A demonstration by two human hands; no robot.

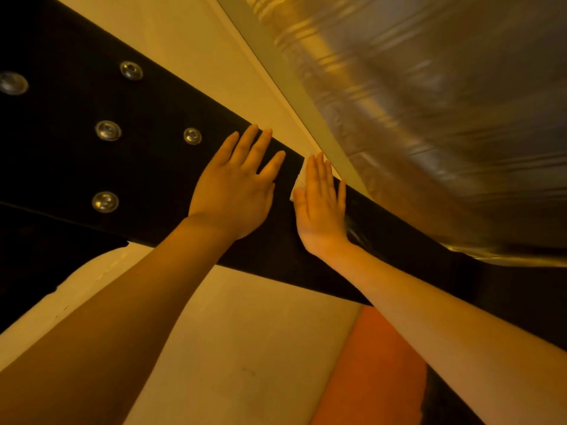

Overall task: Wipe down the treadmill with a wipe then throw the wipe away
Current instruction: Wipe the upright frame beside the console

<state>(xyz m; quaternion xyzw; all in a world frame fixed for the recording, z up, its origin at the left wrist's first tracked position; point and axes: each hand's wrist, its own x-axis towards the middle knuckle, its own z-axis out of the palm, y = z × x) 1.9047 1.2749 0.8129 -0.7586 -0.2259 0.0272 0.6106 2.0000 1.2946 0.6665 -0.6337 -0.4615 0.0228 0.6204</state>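
A black treadmill frame bar (147, 167) with several round metal bolts runs across the view from upper left to lower right. My left hand (236, 191) lies flat on it with straight, spread fingers. Just to its right, my right hand (319, 204) presses a white wipe (299, 180) against the bar's upper edge with straight fingers; only a small corner of the wipe shows past the hand. The grey, shiny treadmill belt (445, 118) fills the upper right.
A pale floor (245, 348) lies below the bar and shows again beyond it at the top. An orange-red mat or cloth (374, 369) sits at the lower right, under my right forearm. A pale strip (294, 87) borders the belt.
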